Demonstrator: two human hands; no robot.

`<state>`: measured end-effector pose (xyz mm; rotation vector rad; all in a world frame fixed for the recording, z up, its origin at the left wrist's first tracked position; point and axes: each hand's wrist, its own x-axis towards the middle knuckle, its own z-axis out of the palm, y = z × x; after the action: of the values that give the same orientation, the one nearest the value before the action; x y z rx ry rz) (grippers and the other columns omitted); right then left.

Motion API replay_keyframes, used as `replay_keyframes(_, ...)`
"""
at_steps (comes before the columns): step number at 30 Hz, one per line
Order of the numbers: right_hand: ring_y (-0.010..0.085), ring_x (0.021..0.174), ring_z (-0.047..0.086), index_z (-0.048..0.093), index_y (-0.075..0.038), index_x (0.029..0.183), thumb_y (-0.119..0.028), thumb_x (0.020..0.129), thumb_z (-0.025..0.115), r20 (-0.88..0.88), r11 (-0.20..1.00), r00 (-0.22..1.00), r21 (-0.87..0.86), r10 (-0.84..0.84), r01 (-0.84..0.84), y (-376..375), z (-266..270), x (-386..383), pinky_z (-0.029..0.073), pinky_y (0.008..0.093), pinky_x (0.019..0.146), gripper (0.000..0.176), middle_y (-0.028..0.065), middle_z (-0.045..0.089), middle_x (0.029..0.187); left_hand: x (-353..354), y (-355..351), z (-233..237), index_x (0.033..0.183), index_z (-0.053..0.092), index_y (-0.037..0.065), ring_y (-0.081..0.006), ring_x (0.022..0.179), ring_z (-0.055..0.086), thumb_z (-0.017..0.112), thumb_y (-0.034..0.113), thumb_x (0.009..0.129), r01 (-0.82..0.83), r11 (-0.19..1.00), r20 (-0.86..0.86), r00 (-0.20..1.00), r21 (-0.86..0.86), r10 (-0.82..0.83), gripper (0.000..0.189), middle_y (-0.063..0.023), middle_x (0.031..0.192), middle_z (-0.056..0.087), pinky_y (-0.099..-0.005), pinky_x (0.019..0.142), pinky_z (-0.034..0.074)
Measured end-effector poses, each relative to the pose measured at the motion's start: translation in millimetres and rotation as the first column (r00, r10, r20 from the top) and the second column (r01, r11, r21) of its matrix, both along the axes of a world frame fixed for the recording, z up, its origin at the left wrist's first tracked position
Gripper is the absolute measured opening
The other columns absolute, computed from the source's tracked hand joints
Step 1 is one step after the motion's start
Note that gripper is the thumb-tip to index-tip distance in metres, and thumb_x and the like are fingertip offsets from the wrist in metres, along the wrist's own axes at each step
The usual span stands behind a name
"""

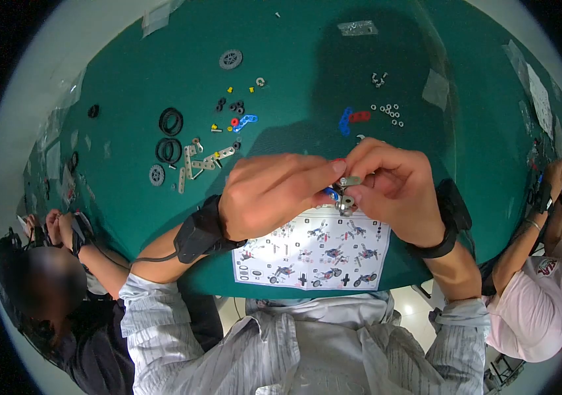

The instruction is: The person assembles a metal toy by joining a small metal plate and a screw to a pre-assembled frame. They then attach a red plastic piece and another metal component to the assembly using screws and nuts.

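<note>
Both my hands meet over the top of a printed instruction sheet [310, 253] with small motorcycle drawings. Between them is a small assembly of metal and blue toy parts [345, 203], partly covered by fingers. My left hand [274, 191] is closed, its fingertips pinching the assembly from the left. Closed on the assembly's right side is my right hand [393, 187], thumb and forefinger at a silvery metal piece. Just beyond my right hand lie a blue angled strip [345, 122] and a red strip [360, 116].
Left on the green table [294, 85] are black tyres [170, 122], grey wheels [231, 59], metal strips [202, 164] and a blue bracket [246, 122]. Several nuts [389, 112] and screws [379, 79] lie right. People sit at both sides, a pink shirt [537, 309] on the right.
</note>
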<state>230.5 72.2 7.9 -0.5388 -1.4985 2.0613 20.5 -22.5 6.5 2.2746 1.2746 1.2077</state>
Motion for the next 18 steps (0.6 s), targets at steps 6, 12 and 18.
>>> replay_keyframes(6,0.0122,0.086,0.065,0.067,0.007,0.091,0.012,0.081,0.071,0.081,0.978,0.986,0.159,-0.146,0.131,-7,2,1,0.057,0.0223,0.070,0.012,0.0104,0.064,0.098,11,3,-7,0.106,0.067,-0.003,-0.0299,0.078,0.073,0.082,0.009,0.076,-0.095,0.994,0.130,0.986,-0.061,0.103,0.035,-0.0163,0.100,0.073,-0.0338,0.064,0.059)
replay_keyframes(12,0.0112,0.084,0.065,0.068,0.006,0.094,0.009,0.083,0.071,0.181,0.990,0.978,-0.078,-0.102,0.117,-4,5,3,0.056,0.0211,0.066,0.011,0.0085,0.066,0.096,11,0,-7,0.105,0.068,-0.003,-0.0276,0.078,0.074,0.083,0.013,0.079,-0.174,0.968,0.117,0.973,-0.180,0.197,0.035,-0.0160,0.098,0.073,-0.0331,0.064,0.059)
replay_keyframes(18,0.0116,0.086,0.066,0.069,0.005,0.096,0.008,0.084,0.070,0.126,0.988,0.985,0.113,-0.118,0.104,-4,3,1,0.056,0.0210,0.067,0.012,0.0087,0.066,0.097,11,0,-7,0.105,0.067,-0.003,-0.0284,0.078,0.074,0.082,0.012,0.078,-0.180,0.970,0.131,0.971,-0.162,0.202,0.034,-0.0161,0.098,0.073,-0.0331,0.063,0.058)
